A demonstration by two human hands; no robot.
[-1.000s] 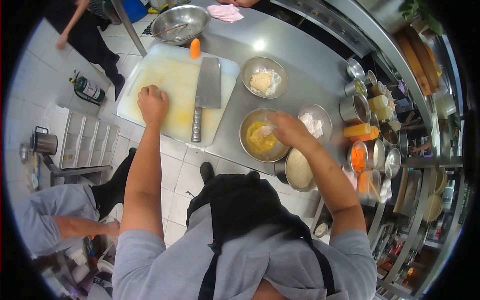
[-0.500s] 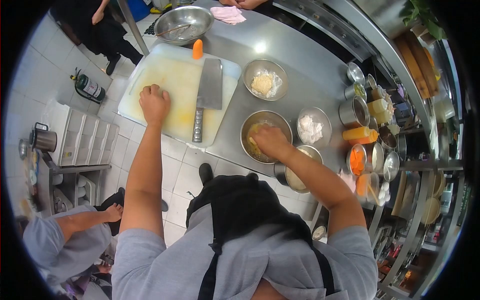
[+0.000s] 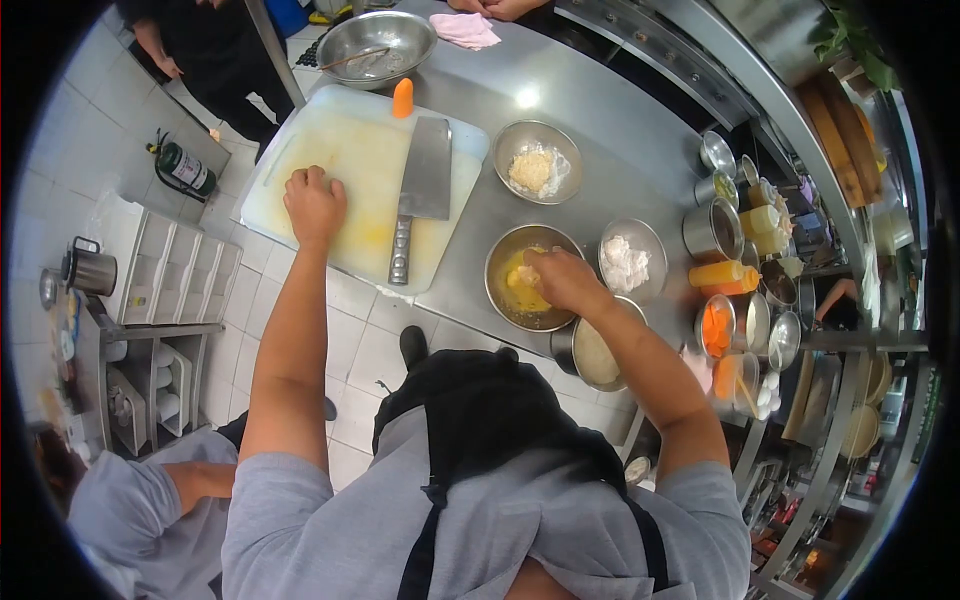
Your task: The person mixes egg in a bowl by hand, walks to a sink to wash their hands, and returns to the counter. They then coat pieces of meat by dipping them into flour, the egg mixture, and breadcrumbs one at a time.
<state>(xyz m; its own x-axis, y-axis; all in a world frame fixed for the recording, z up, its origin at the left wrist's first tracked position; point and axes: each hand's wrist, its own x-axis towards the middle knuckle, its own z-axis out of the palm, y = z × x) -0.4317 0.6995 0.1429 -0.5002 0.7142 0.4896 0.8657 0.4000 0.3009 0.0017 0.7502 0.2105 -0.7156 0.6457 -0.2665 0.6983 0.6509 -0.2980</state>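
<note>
My left hand (image 3: 315, 205) rests palm down on the white cutting board (image 3: 290, 215), fingers loosely bent and apart, holding nothing. To its right lies a cleaver (image 3: 428, 175) with a metal handle, beside an orange carrot piece (image 3: 402, 98). My right hand (image 3: 565, 280) is over a metal bowl (image 3: 500, 300) of yellow liquid that looks like beaten egg. Its fingers are closed on a small pale-yellow piece of food (image 3: 528, 273), partly hidden by the hand. Nearby are a bowl of pale crumbs (image 3: 535, 170) and a bowl of white powder (image 3: 625, 262).
A pot (image 3: 597, 355) with pale contents stands under my right forearm. Sauce bottles (image 3: 722, 276) and several containers line the right side. At the back are a large metal bowl (image 3: 350, 45), a pink cloth (image 3: 465, 31) and another person's hands (image 3: 497, 8). Other people stand at left.
My right hand has risen from deep in the egg bowl toward its right side, uncovering the yellow liquid and the piece in its fingers. My left hand stays on the board.
</note>
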